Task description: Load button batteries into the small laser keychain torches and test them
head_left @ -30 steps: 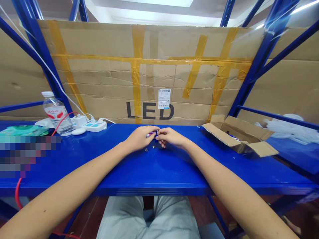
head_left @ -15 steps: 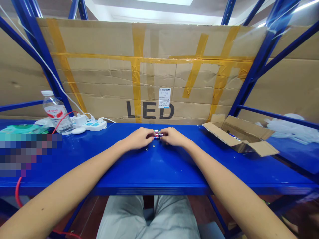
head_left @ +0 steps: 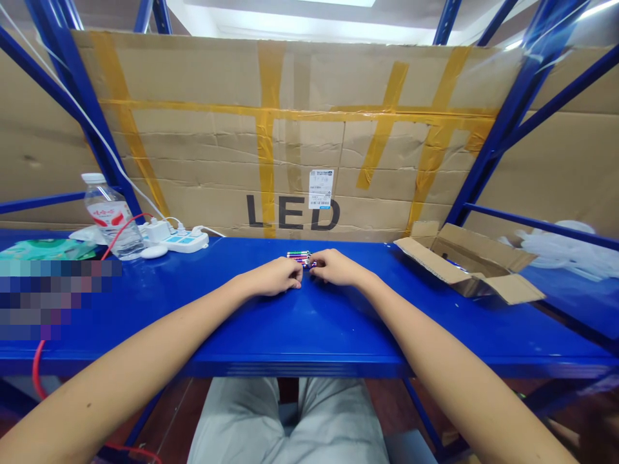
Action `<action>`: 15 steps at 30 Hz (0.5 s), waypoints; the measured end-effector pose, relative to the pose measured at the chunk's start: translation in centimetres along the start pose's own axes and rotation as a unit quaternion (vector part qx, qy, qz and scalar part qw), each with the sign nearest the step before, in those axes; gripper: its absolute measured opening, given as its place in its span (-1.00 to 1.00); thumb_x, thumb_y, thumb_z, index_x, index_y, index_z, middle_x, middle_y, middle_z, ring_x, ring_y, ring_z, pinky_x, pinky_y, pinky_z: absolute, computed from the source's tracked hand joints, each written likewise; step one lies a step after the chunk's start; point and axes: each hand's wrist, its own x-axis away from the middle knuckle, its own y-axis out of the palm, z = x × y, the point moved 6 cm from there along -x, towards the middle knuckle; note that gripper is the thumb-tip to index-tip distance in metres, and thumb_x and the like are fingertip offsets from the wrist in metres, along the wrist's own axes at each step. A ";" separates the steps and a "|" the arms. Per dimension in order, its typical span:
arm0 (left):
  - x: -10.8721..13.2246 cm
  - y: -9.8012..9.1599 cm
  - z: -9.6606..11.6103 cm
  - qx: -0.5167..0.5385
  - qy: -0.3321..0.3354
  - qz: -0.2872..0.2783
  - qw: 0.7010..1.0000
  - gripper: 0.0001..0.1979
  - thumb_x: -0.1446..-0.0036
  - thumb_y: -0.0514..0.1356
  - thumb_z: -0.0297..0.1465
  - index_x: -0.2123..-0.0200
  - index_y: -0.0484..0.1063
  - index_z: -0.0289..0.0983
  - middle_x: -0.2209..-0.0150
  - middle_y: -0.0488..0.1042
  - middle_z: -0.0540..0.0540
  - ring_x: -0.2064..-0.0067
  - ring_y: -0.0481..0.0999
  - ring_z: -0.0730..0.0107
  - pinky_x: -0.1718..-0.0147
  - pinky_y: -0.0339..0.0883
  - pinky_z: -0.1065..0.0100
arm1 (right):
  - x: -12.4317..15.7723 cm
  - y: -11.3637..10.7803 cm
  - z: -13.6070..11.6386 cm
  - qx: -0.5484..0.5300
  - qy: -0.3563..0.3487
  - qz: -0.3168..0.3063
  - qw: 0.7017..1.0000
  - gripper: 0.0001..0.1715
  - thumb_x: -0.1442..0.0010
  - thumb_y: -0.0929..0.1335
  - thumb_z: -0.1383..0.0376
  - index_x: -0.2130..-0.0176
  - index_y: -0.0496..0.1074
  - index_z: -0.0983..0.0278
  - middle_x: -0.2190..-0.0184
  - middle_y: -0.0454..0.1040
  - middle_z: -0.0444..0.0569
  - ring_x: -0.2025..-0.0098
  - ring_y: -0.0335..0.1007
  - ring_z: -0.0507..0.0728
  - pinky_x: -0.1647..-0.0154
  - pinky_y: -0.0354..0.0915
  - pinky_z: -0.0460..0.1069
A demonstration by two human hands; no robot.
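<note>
Both of my hands rest on the blue shelf top [head_left: 309, 322], meeting near its middle. My left hand [head_left: 273, 277] is curled, its fingertips pinched on something too small to make out. My right hand [head_left: 333, 267] is also curled, its fingertips touching a few small shiny cylinders [head_left: 300, 258] coloured pink, purple and green, which lie just beyond my fingers. Whether it grips one of them is hidden.
An open cardboard box [head_left: 467, 264] sits to the right. At the left stand a water bottle [head_left: 111, 216], a white power strip [head_left: 181, 241] with cables and a green packet [head_left: 43, 250]. A taped cardboard sheet marked LED [head_left: 290, 138] forms the back wall.
The small cylinders, held up between both hands earlier, now lie on the shelf beyond my fingers. Both hands have drawn slightly toward me and lowered.
</note>
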 end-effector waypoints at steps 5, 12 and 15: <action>0.3 -0.1 -0.2 0.034 0.011 0.000 0.999 -0.93 -0.10 0.19 -0.46 0.32 0.48 -0.25 0.39 0.50 -0.04 0.39 0.45 0.35 0.41 0.23 0.39 | 0.2 -0.1 -0.3 0.000 0.004 0.000 1.000 -0.82 -0.14 0.31 0.44 0.29 0.52 0.32 0.47 0.50 -0.11 0.46 0.31 -0.01 0.40 0.13 -0.13; 0.4 -0.2 0.0 0.017 0.034 0.014 0.999 -0.81 -0.07 0.15 -0.56 0.27 0.50 -0.24 0.34 0.52 -0.07 0.32 0.48 0.31 0.34 0.26 0.36 | 0.2 -0.1 -0.3 0.003 0.010 -0.001 1.000 -0.78 -0.14 0.30 0.46 0.27 0.54 0.31 0.48 0.50 -0.11 0.46 0.32 0.00 0.38 0.15 -0.13; 0.3 -0.2 0.0 0.010 0.037 0.019 0.999 -0.82 -0.06 0.17 -0.54 0.26 0.50 -0.24 0.32 0.53 -0.08 0.29 0.49 0.28 0.32 0.27 0.35 | 0.2 -0.1 -0.3 0.005 0.007 -0.002 1.000 -0.77 -0.13 0.30 0.46 0.27 0.54 0.31 0.47 0.51 -0.10 0.45 0.33 0.01 0.37 0.16 -0.12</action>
